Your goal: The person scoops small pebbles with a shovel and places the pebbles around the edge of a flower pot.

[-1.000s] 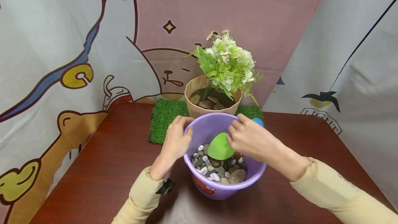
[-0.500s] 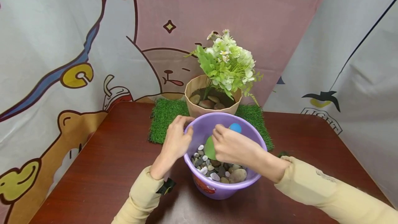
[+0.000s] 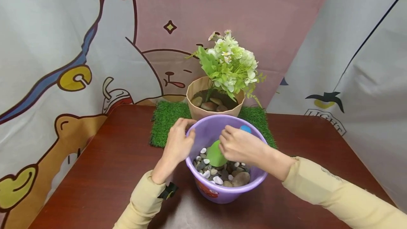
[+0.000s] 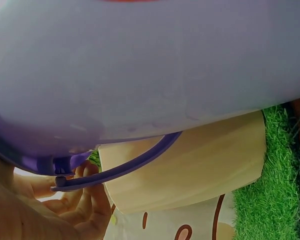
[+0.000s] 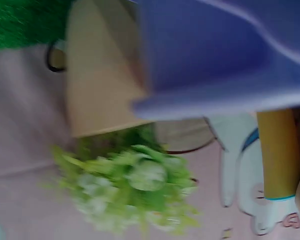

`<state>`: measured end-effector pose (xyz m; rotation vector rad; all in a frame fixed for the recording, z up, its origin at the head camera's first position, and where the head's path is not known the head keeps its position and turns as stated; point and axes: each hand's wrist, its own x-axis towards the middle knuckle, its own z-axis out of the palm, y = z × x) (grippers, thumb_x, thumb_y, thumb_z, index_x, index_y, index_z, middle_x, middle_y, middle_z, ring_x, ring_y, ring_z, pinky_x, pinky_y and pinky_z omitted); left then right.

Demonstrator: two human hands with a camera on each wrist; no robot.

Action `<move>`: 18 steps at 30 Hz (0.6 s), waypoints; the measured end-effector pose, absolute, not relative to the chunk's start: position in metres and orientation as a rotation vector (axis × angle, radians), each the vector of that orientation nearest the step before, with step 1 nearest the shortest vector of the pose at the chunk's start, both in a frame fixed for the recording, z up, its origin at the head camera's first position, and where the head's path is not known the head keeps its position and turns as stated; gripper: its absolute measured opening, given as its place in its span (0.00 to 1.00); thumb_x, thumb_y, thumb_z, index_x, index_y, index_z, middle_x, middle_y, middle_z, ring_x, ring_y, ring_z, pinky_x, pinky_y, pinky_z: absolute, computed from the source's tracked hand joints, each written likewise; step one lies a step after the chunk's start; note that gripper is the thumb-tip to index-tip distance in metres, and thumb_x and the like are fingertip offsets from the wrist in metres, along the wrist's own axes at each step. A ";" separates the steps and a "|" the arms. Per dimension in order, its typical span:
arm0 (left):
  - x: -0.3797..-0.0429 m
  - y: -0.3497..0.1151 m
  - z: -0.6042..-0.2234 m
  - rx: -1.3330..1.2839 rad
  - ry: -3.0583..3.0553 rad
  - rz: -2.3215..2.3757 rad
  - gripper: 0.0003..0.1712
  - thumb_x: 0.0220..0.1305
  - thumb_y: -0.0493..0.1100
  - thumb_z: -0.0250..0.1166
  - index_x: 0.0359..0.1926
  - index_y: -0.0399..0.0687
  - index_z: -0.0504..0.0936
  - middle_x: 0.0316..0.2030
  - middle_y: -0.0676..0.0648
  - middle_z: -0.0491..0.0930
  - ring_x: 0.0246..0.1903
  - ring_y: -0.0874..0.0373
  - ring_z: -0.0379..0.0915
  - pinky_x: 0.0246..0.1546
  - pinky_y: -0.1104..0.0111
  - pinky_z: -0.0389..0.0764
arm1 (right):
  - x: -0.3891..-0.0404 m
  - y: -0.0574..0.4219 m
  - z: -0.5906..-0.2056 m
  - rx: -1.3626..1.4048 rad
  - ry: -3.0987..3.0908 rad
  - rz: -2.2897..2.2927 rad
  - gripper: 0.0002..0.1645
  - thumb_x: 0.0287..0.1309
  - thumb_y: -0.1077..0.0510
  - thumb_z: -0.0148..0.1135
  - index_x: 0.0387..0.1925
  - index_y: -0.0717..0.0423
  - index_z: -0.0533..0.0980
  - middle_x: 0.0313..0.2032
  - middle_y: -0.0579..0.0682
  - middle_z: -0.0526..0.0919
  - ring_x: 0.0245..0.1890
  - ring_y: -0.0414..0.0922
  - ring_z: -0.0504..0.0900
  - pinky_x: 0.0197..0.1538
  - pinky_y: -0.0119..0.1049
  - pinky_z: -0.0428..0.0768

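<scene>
A purple bucket (image 3: 203, 133) stands on the table with grey, brown and white pebbles (image 3: 218, 180) in its bottom. At its left rim my left hand (image 3: 178, 139) grips the edge, thumb toward the inside; the purple carry handle (image 4: 125, 170) hangs by those fingers in the left wrist view. Inside the bucket's mouth, my right hand (image 3: 240, 146) holds a toy shovel by its yellow-orange handle (image 5: 279, 155). The shovel's green blade (image 3: 215, 154) points down and overlaps the pebbles. Its blue end (image 3: 245, 129) shows above the hand.
Just behind the bucket, a beige pot (image 3: 198, 110) holds soil, stones and white-green flowers (image 3: 230, 63). It stands on an artificial grass mat (image 3: 166, 119). The brown table (image 3: 111, 158) reaches back to printed cloth hangings (image 3: 254, 10).
My right hand has moved left and inward with the shovel, its blade shifting left over the pebbles. My left hand stays on the rim. The head view has shifted slightly.
</scene>
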<state>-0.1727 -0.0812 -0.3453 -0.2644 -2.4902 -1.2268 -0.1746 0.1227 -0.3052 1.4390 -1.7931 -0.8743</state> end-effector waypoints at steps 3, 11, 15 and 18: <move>-0.173 -0.081 -0.345 -0.256 -2.496 -1.226 0.15 0.59 0.36 0.57 0.47 0.40 0.81 0.42 0.42 0.79 0.39 0.50 0.76 0.41 0.59 0.76 | -0.182 0.132 -0.308 1.462 -1.863 -0.770 0.09 0.51 0.57 0.55 0.17 0.49 0.72 0.17 0.45 0.73 0.22 0.45 0.70 0.34 0.36 0.66; -0.174 -0.081 -0.346 -0.242 -2.501 -1.232 0.15 0.59 0.36 0.57 0.47 0.40 0.81 0.40 0.42 0.79 0.38 0.50 0.75 0.40 0.60 0.75 | -0.191 0.135 -0.309 1.477 -1.920 -0.694 0.08 0.49 0.58 0.58 0.18 0.49 0.73 0.18 0.45 0.74 0.21 0.46 0.69 0.34 0.37 0.66; -0.174 -0.082 -0.346 -0.246 -2.497 -1.239 0.15 0.59 0.36 0.57 0.47 0.40 0.81 0.40 0.43 0.79 0.38 0.51 0.75 0.40 0.60 0.76 | -0.189 0.131 -0.306 1.495 -1.901 -0.716 0.08 0.50 0.57 0.58 0.18 0.48 0.73 0.18 0.44 0.74 0.22 0.45 0.70 0.34 0.36 0.66; -0.174 -0.082 -0.346 -0.249 -2.498 -1.243 0.15 0.59 0.36 0.57 0.47 0.40 0.81 0.40 0.43 0.79 0.37 0.51 0.75 0.40 0.61 0.76 | -0.188 0.129 -0.303 1.496 -1.891 -0.736 0.09 0.50 0.56 0.57 0.17 0.48 0.73 0.18 0.44 0.75 0.22 0.45 0.71 0.33 0.36 0.66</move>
